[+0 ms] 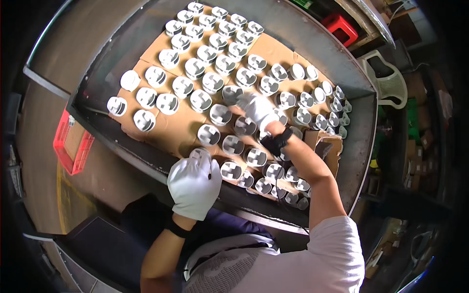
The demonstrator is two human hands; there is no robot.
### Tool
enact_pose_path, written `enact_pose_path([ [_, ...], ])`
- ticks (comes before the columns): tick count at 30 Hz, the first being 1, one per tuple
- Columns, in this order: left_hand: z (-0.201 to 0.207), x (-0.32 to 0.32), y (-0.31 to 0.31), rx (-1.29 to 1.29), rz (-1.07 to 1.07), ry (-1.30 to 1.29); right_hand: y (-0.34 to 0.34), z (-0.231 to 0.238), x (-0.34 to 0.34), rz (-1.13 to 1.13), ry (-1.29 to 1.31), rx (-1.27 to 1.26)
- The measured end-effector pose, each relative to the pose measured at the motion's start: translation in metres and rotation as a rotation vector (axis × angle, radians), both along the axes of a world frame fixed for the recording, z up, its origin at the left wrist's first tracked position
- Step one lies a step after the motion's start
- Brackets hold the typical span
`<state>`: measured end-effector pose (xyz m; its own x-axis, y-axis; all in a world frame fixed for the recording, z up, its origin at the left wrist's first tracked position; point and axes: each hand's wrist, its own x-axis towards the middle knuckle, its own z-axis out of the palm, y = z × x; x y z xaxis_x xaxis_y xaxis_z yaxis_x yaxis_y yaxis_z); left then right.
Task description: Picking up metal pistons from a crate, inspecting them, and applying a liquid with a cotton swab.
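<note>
Silvery metal pistons (213, 82) stand in loose rows on brown cardboard (163, 128) inside a large grey metal bin. My left hand (195, 185), in a white glove with a black wristband, is closed at the bin's near edge. Its fingertips are on a piston (199, 152), mostly covered by the hand. A small dark, thin thing shows among its fingers, too small to name. Over the middle of the rows reaches my right hand (256, 110), white-gloved, with a black band at the wrist. Motion blurs its fingers, which are beside a piston (231, 94).
The bin's metal wall (303, 30) rises around the pistons. A torn cardboard piece (328, 146) stands up near the right wall. Outside are a red plastic crate (73, 141) on the left, a red stool (339, 29) and a pale plastic chair (391, 80) on the right.
</note>
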<state>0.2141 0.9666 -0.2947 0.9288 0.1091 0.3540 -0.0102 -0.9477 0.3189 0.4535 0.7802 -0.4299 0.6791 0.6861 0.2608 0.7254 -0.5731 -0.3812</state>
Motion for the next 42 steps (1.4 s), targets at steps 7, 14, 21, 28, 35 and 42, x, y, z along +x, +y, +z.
enact_pose_path([
  [7,-0.005,0.001,0.000,0.011,-0.041,-0.135,0.038,0.032,-0.131,0.302,0.304,0.035],
  [14,-0.013,-0.007,0.004,0.069,-0.090,-0.100,0.033,0.067,-0.164,0.271,0.540,-0.489],
  [21,-0.009,-0.007,0.002,-0.011,-0.049,0.060,0.022,0.064,-0.173,0.325,0.651,-0.521],
  [28,-0.008,-0.007,0.004,0.018,-0.057,0.114,0.025,0.060,-0.180,0.338,0.647,-0.536],
  [35,-0.011,-0.011,0.006,0.052,-0.068,0.111,0.075,0.073,-0.096,0.008,0.374,-0.271],
  [42,-0.016,0.000,-0.006,0.044,-0.141,-0.019,0.144,-0.027,-0.004,-0.271,0.106,-0.561],
])
